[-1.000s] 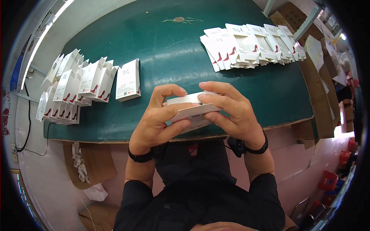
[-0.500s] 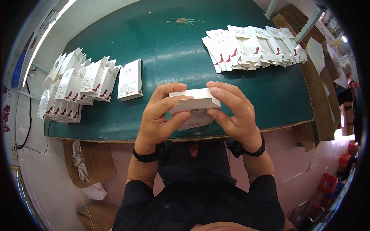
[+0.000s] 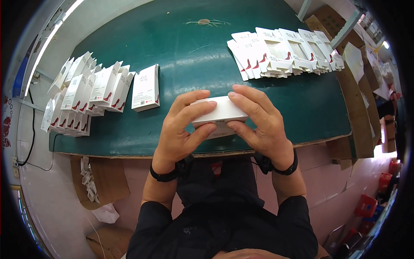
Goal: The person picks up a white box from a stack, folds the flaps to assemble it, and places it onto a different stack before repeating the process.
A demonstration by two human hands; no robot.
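From my remote seat, I see both hands closed together on one small white carton (image 3: pixel 219 113), held just above the near edge of the green table (image 3: pixel 194 56). The left hand (image 3: pixel 183 127) wraps the carton's left end, fingers curled over its top and thumb pressed under its lower face; the right hand (image 3: pixel 261 123) clamps the right end the same way, fingertips meeting the left hand's along the top edge. The carton lies level between them, long side across, and its underside is partly hidden by the thumbs. A black wristband (image 3: pixel 164 175) circles the left wrist and a black wristband (image 3: pixel 284 166) the right. Just beyond and left of the left hand, a single folded white box (image 3: pixel 145 87) lies flat on the table, and farther left stand leaning rows of finished white boxes (image 3: pixel 82 97) with red marks. Well beyond the right hand, a fanned stack of flat unfolded cartons (image 3: pixel 284 54) lies near the far table edge. Right of the right hand, brown cardboard sheets (image 3: pixel 355 108) lean by the table's end.
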